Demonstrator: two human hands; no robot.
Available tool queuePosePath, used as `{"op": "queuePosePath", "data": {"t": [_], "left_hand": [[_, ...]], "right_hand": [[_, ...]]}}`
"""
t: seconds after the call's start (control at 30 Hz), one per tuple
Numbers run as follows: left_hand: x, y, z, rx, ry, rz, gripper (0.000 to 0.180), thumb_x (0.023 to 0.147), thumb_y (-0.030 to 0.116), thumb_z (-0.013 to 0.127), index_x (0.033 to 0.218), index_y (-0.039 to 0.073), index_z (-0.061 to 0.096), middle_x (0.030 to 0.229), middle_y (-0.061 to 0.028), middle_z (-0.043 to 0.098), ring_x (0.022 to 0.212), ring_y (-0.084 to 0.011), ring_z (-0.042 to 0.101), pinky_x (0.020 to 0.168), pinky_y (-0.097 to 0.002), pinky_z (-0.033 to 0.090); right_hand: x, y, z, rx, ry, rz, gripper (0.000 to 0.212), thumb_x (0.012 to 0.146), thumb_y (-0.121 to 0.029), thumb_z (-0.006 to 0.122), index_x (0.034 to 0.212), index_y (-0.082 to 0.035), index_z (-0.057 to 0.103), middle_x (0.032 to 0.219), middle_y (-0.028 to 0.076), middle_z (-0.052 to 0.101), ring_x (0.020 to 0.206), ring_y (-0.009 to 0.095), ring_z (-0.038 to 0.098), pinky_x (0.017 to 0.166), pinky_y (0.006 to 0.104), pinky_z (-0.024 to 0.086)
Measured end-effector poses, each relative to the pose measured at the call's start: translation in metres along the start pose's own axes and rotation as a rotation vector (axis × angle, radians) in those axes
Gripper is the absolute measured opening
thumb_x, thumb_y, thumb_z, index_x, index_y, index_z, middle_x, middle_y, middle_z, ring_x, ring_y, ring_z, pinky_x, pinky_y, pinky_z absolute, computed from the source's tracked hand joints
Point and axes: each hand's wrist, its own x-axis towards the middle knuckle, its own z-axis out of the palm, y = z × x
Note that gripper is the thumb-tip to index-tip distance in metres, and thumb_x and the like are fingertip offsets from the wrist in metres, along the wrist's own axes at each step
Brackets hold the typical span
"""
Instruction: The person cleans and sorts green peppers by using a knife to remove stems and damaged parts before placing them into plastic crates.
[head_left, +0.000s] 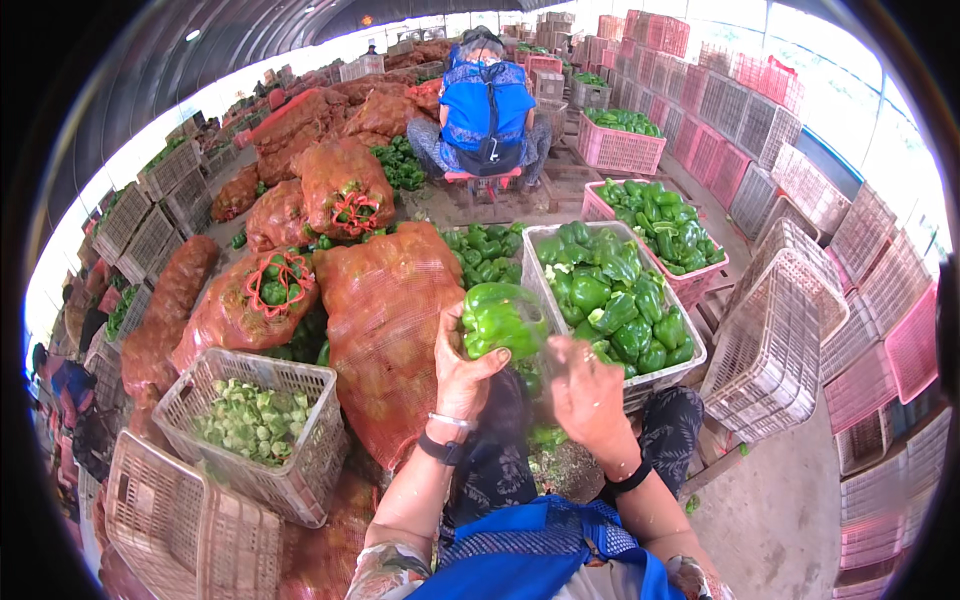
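My left hand [463, 372] is closed around a large green bell pepper [500, 318], holding it up in front of me above my lap. Close to its right side is my right hand [592, 398], curled and blurred by motion; whatever its fingers grip cannot be made out. Just beyond my hands stands a pale crate [655, 383] heaped with green bell peppers [610, 290]. A red mesh sack [385, 325] leans beside my left hand. Loose peppers [487, 250] lie between that sack and the crate.
At left, a crate [310, 470] holds pale green trimmings, with a tilted crate [240, 550] nearer me. Pink crates [690, 285] of peppers stand beyond. A person in blue [487, 110] sits ahead. Stacked crates [780, 345] line the right; several mesh sacks [345, 185] fill the left.
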Motion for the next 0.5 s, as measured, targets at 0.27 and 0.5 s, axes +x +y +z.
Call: {"op": "queuePosePath", "data": {"t": [0.27,0.5], "left_hand": [[0.002,-0.004,-0.006,0.172,0.099,0.140,0.072,0.059,0.010,0.086,0.118,0.004,0.045,0.110,-0.0059,0.053,0.101,-0.0165,0.054,0.089,-0.0309,0.048],[0.000,-0.018,-0.020,0.494,0.152,0.299,0.071,0.059,0.013,0.085,0.115,0.003,0.042,0.108,-0.0071,0.051,0.098,-0.0157,0.053,0.085,-0.0306,0.050]], "right_hand": [[-0.004,0.005,0.030,-0.025,-0.037,-0.004,0.044,0.075,-0.004,0.059,0.117,0.005,0.048,0.088,0.019,0.060,0.063,0.036,0.061,0.055,0.0433,0.049],[0.010,0.002,0.035,-0.011,-0.118,0.082,0.030,0.078,-0.003,0.056,0.105,0.003,0.046,0.081,0.021,0.060,0.067,0.039,0.063,0.057,0.0465,0.050]]}}
